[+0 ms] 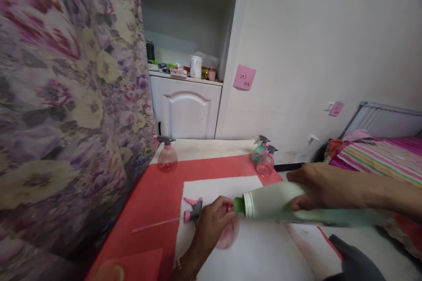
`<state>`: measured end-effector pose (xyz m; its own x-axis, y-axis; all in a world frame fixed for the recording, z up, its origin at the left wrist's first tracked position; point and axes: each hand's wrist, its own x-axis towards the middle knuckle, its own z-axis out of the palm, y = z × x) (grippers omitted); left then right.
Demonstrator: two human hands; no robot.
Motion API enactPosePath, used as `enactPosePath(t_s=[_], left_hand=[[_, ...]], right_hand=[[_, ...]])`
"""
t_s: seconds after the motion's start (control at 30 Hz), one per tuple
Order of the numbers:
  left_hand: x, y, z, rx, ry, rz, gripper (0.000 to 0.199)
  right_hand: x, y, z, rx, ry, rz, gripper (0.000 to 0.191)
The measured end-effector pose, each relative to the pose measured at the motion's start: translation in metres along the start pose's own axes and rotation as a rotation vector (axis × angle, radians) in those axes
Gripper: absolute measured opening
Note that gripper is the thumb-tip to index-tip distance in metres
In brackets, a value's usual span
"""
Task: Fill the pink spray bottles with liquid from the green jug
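A pink see-through bottle (227, 235) stands without its spray top over a white sheet (253, 254), near the front of the surface (151, 197). The left hand (211, 219) has its grip closed about the neck, fingers pinching near the rim. Just beside that rim, the ribbed neck of a large pale-green bottle (273, 202) points in from the right, tipped almost flat; the right hand (313, 186) has its grip wrapped over the body. From where I stand, a spill looks the main danger: the wide mouth is much broader than the narrow neck, so a small drift or a steeper tilt could send liquid over the fingers and sheet. A knock from the heavier-looking bottle could also tip the light pink one.

The pink bottle is round-bellied, thin-walled and glossy; I cannot tell how much it holds. Green shows in the large bottle's mouth, though whether it is liquid or lining is unclear.

Left of the hands lies a grey-and-pink spray head (196, 211), its long tube (158, 225) reaching onto red. Farther back stand a pink sprayer (167, 158) at left, and a green sprayer (259, 153) beside another pink one at right.
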<state>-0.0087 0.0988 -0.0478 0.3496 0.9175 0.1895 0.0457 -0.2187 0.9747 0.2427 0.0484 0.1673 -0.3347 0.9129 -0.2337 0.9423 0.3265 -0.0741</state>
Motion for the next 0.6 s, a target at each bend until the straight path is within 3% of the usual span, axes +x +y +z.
enactPosePath(t_s=[0.6], left_hand=[[0.0001, -0.0011, 0.0010, -0.020, 0.005, 0.003, 0.014]], right_hand=[[-0.0023, -0.0107, -0.0065, 0.006, -0.031, -0.002, 0.025]])
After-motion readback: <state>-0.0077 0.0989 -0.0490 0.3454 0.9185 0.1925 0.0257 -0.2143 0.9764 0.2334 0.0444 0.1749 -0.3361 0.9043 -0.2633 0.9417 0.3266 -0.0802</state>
